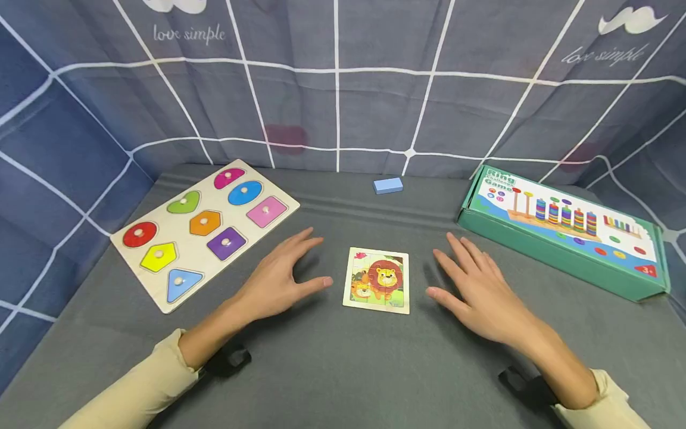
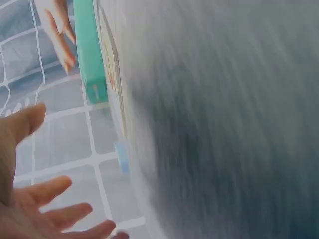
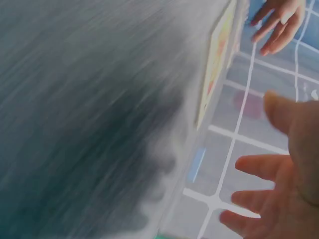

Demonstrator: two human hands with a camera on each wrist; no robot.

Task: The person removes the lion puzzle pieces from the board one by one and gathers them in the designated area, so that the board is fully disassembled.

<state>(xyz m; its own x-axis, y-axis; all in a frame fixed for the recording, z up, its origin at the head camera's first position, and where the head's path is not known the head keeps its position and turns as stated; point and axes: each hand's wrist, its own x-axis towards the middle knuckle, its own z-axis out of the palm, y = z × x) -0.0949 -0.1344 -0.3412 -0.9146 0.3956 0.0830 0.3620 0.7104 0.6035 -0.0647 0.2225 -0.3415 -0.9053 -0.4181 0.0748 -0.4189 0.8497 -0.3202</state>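
A small square lion picture puzzle (image 1: 376, 281) in a pale wooden frame lies flat on the grey table, between the two hands. To its left, my left hand (image 1: 283, 275) hovers with spread fingers and holds nothing. On the other side my right hand (image 1: 477, 292) is spread in the same way, also holding nothing and apart from the puzzle. The left wrist view shows the left hand's fingers (image 2: 65, 216) extended with a gap to the thumb. In the right wrist view the puzzle (image 3: 217, 64) appears edge-on beyond the right hand (image 3: 284, 184).
A wooden shape board (image 1: 179, 262) with several knobbed coloured pieces lies at the left. A small blue block (image 1: 388, 186) sits near the back. The green Ring Challenge Game box (image 1: 557, 253) lies at the right. A gridded dark cloth (image 1: 300, 107) hangs behind.
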